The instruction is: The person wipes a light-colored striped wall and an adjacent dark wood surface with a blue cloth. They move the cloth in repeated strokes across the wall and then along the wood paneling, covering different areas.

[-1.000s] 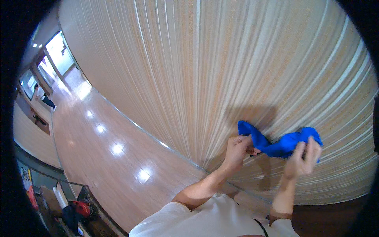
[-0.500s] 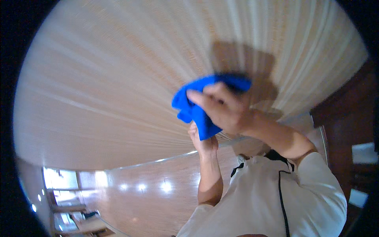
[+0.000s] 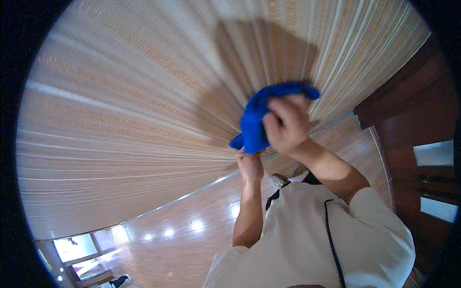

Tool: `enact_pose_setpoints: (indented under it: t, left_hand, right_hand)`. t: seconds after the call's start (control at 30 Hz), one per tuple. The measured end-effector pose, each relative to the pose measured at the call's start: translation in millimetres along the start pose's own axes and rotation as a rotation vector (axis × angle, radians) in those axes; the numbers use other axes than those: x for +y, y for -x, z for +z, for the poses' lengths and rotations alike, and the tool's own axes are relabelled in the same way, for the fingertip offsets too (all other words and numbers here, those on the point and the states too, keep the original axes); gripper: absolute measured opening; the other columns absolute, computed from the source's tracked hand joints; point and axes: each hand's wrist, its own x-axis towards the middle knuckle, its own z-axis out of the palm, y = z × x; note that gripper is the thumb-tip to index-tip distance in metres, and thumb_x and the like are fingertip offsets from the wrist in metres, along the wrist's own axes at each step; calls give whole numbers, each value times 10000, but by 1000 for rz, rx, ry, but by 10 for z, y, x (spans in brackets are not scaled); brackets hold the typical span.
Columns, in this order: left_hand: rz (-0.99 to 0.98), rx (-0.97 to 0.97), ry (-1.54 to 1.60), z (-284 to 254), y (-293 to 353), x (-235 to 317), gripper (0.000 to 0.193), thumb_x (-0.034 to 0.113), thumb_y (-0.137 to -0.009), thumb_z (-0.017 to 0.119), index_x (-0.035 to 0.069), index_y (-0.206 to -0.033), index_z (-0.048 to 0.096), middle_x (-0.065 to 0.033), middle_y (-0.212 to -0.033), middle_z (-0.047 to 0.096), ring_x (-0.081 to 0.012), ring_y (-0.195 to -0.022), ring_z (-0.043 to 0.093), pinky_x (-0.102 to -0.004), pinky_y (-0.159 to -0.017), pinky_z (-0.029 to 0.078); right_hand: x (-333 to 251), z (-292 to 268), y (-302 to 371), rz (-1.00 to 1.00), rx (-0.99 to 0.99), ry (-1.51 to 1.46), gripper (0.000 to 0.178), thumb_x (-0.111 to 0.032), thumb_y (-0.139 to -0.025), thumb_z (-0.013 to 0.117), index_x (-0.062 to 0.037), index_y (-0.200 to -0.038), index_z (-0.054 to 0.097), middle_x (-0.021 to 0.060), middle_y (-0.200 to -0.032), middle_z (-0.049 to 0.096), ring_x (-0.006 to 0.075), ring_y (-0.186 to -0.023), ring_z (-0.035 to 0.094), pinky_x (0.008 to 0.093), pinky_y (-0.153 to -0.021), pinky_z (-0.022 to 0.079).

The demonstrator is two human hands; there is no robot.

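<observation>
A crumpled blue cloth (image 3: 254,122) lies against a beige wall surface (image 3: 144,96) with pale stripes and a ribbed texture. My right hand (image 3: 289,126) is closed on the cloth and holds it to the surface; its fingers are slightly blurred. Just below the cloth's lower edge is my left hand (image 3: 250,167), close to the wall. Its fingers are curled, with their tips partly hidden at the cloth, so what they hold does not show. A broad shadow falls on the stripes above and left of the cloth.
Along the wall's foot runs a shiny floor (image 3: 192,235) with light reflections. Dark reddish-brown wooden panels (image 3: 403,115) with pale rectangles stand at the right. A bright window (image 3: 77,248) shows at the lower left. My shoe (image 3: 279,180) is near the wall's bottom edge.
My right hand and the blue cloth have shifted a little to the right. The lower edge of the cloth sits higher, uncovering more of my left hand. The whole view has turned slightly.
</observation>
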Motion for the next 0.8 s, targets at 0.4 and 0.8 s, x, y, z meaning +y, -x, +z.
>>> enact_pose_setpoints:
  t: [0.4, 0.8]
  left_hand:
    - [57, 247, -68, 390, 142, 14, 207, 177, -1043, 616, -4, -1004, 708, -127, -916, 756, -205, -812, 736, -333, -757, 593]
    - [42, -155, -55, 2744, 35, 24, 158, 31, -986, 605, -54, -984, 739, -162, -921, 763, -239, -788, 736, -358, -783, 593]
  right_hand:
    - [948, -162, 1552, 894, 274, -604, 370, 73, -901, 610, -66, -1231, 515, 12, -1045, 565, 118, -931, 541, 285, -768, 472]
    - [2160, -1257, 856, 1320, 786, -643, 251, -41, -953, 615, -110, -1189, 564, 10, -1007, 612, 123, -860, 550, 293, -747, 486]
